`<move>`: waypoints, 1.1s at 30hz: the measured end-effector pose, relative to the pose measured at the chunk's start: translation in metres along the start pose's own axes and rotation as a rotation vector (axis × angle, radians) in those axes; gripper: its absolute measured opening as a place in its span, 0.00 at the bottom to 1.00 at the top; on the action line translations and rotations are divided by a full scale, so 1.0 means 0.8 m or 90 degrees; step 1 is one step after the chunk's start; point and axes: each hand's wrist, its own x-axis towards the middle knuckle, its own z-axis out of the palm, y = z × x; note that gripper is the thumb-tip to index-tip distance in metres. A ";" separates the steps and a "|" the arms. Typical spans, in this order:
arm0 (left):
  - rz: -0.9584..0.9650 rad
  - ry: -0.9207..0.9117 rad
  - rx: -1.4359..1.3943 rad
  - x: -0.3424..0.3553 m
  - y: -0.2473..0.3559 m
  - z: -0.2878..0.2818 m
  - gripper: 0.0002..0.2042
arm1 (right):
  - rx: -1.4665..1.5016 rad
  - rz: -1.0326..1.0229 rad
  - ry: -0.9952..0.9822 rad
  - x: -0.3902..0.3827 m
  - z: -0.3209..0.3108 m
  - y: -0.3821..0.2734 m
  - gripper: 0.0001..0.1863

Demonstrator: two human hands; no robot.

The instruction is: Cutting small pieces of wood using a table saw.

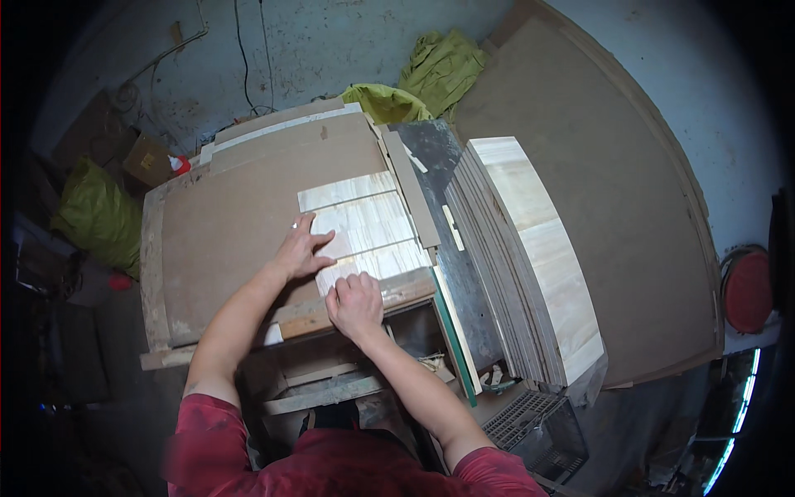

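Three pale wooden boards lie side by side on the brown worktable: a far board [348,191], a wider middle board [364,226] and a near board [393,260]. My left hand [303,250] rests at their left ends, thumb and fingers apart, with the thumb close to the seam between the middle and near boards. Over the front edge of the near board, my right hand [357,306] is closed with its fingers curled down. Its fingertips are hidden, so what they pinch, if anything, does not show.
Right of the worktable [224,248], a dark surface [476,298] carries a row of upright boards [551,257]. Large brown sheets [580,182] lean behind it. A dark plastic crate [538,435] stands below. Green sacks [443,70] sit at the back; another sack [99,215] is at left.
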 end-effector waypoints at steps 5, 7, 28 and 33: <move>-0.052 -0.023 0.019 0.053 -0.055 -0.027 0.36 | 0.007 0.015 -0.037 0.066 0.033 -0.002 0.10; -0.064 -0.035 0.019 0.055 -0.052 -0.027 0.37 | 0.004 0.008 -0.055 0.071 0.038 0.002 0.11; 0.010 0.019 -0.101 -0.246 0.201 0.055 0.36 | 0.015 -0.010 -0.040 -0.266 -0.167 -0.048 0.10; 0.044 0.003 -0.114 -0.295 0.249 0.078 0.34 | 0.023 -0.011 -0.054 -0.321 -0.202 -0.056 0.11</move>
